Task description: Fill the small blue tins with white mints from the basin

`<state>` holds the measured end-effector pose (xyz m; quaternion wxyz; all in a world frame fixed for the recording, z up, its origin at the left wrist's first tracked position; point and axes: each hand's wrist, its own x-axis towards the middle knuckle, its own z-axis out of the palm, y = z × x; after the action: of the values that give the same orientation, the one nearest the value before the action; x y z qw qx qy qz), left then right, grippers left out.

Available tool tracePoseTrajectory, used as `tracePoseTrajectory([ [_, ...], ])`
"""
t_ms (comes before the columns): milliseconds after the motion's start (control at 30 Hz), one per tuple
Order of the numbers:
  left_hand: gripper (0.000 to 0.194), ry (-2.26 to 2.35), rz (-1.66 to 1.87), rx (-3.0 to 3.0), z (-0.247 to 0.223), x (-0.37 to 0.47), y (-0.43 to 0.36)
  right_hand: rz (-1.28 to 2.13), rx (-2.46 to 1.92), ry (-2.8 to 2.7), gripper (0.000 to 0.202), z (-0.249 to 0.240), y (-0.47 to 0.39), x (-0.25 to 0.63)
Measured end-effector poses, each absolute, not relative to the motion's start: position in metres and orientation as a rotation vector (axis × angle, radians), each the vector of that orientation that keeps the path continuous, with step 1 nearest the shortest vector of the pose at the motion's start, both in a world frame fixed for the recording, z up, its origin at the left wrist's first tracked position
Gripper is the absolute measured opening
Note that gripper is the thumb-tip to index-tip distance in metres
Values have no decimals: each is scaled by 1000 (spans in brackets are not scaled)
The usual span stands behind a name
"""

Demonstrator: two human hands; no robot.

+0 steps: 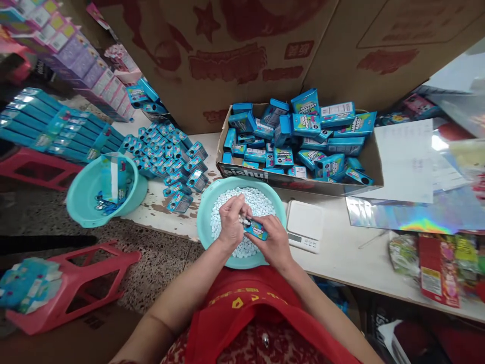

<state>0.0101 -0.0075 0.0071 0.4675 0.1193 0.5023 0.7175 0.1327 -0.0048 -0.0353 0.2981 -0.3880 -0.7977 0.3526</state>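
My left hand is curled closed around some small white candies at the mouth of a little box. In my right hand lies that small blue candy box, tilted with its opening toward my left fingers. Both hands are over a turquoise basin holding a heap of pale candies. Just behind the basin, a cardboard tray is piled with blue candy boxes.
Rows of small blue boxes stand left of the basin. A white digital scale sits to the right. Another turquoise basin is at the left, beyond the table edge, near a red stool. A large carton rises behind.
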Motion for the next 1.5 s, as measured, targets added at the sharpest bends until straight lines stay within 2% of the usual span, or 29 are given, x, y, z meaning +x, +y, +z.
tracePoseTrajectory([
  [233, 51, 1249, 1789, 189, 2, 5, -5, 949, -1041, -2117, 28, -35, -4, 133],
  [733, 52, 1295, 1699, 249, 0, 9, 7, 973, -1047, -2025, 28, -36, 0, 141],
  [800, 48, 1524, 1571, 406, -9, 1, 3, 1042, -1025, -1946, 30, -31, -2, 149],
  [900, 44, 1956, 1100, 845, -32, -17, -11, 1099, -1063, -1815, 32, -26, -3, 172],
  [1000, 16, 2110, 637, 1315, -63, -32, -33, 972, -1290, -1655, 33, -35, 2, 206],
  [1100, 23, 2166, 284, 1705, -89, -38, -49, 796, -1504, -1520, 36, -56, 18, 238],
  [1300, 25, 2147, 235, 1881, -111, -35, -56, 718, -1589, -1574, 43, -93, 46, 264],
  [1500, 24, 2150, 358, 1888, -115, -38, -59, 717, -1707, -1423, 69, -96, 30, 279],
])
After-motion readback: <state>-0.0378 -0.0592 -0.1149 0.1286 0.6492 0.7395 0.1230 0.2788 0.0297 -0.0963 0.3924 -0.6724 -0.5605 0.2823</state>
